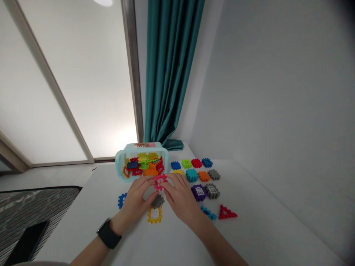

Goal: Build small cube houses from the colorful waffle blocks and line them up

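Note:
Both hands meet over a white table (263,221), pinching a pink-red toothed building tile (159,181) between their fingertips. My left hand (137,199), with a black watch (108,234) on its wrist, grips the tile's left side. My right hand (180,197) grips its right side. Just below the hands lie a grey tile (158,201) and a yellow frame tile (154,215). A blue tile (122,200) lies left of my left hand.
A pale blue tub (119,162) lies on its side behind the hands, full of several colourful tiles. Rows of tiles lie to the right, with a purple one (199,192), a grey window tile (212,190) and a red triangle (226,212). A teal curtain (169,74) hangs behind. A dark phone (26,244) lies at lower left.

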A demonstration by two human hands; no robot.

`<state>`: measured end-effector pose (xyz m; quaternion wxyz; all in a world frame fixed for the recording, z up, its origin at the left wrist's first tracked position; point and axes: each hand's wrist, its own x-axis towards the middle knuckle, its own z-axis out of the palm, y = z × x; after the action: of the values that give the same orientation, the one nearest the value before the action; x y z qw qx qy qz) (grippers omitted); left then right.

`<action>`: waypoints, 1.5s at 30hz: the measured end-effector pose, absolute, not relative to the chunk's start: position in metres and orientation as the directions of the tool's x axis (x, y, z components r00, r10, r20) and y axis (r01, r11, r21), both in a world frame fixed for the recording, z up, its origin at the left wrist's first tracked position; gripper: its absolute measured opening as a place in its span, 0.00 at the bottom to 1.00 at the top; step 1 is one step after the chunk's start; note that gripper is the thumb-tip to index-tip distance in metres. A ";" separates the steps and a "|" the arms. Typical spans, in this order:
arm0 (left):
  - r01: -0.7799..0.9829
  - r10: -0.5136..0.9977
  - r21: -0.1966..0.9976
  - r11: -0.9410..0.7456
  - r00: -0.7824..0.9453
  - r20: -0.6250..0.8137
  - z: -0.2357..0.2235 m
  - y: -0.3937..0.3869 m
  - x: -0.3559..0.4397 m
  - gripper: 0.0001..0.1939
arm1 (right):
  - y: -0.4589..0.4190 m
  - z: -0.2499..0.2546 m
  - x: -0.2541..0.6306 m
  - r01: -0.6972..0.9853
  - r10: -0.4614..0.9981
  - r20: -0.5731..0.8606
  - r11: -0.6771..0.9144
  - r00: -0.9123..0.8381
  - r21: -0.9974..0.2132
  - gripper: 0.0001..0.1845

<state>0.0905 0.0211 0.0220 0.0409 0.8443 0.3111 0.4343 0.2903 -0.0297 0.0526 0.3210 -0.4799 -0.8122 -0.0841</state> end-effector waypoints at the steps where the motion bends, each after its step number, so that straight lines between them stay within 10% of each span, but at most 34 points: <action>1: 0.478 0.559 0.346 -0.808 0.436 0.705 0.023 0.022 0.099 0.08 | -0.030 0.054 0.300 0.834 0.722 0.606 0.526 -0.334 -0.167 0.16; 16: 0.392 0.630 0.498 -0.773 0.567 0.531 0.033 0.064 0.244 0.10 | 0.009 0.033 0.458 0.835 0.729 0.639 0.493 -0.243 -0.245 0.12; 45: 0.546 0.640 0.384 -0.744 0.748 0.177 0.023 0.110 0.276 0.23 | 0.102 -0.035 0.535 0.858 0.837 0.540 0.339 -0.088 -0.386 0.09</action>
<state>0.2765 0.1101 0.0226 0.1556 0.9218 0.3218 0.1503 0.5352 0.1019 -0.0352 0.3547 -0.5747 -0.7374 -0.0148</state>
